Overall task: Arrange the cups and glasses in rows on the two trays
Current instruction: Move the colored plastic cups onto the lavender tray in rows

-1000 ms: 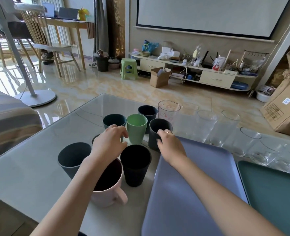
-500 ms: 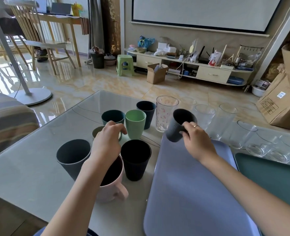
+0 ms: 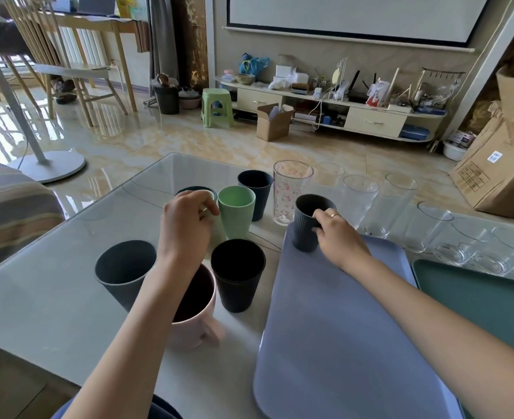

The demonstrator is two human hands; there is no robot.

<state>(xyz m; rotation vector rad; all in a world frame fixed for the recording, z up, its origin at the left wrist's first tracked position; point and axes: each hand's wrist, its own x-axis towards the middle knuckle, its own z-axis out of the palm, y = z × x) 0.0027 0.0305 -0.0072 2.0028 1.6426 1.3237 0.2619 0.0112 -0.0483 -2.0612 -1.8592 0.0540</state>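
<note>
My right hand (image 3: 338,240) grips a dark grey ribbed cup (image 3: 305,228) that stands upright at the far left corner of the lavender tray (image 3: 340,343). A teal tray (image 3: 479,300) lies to its right. My left hand (image 3: 186,228) curls round a pale cup (image 3: 217,234), mostly hidden behind the fingers. Around it on the glass table stand a light green cup (image 3: 238,213), a teal cup (image 3: 193,189), a navy cup (image 3: 257,193), a black cup (image 3: 237,276), a grey cup (image 3: 122,270) and a pink mug (image 3: 196,322).
A cartoon-printed glass (image 3: 290,192) stands just behind the lavender tray. Clear tall glasses (image 3: 360,201) and glass mugs (image 3: 461,249) line the table's far right. The table's front edge is near my elbows. A striped sofa (image 3: 10,213) is at the left.
My right hand lifted the dark grey cup off the table, carried it right and set it on the lavender tray's far left corner. My left hand stayed among the cups, over the pale one.
</note>
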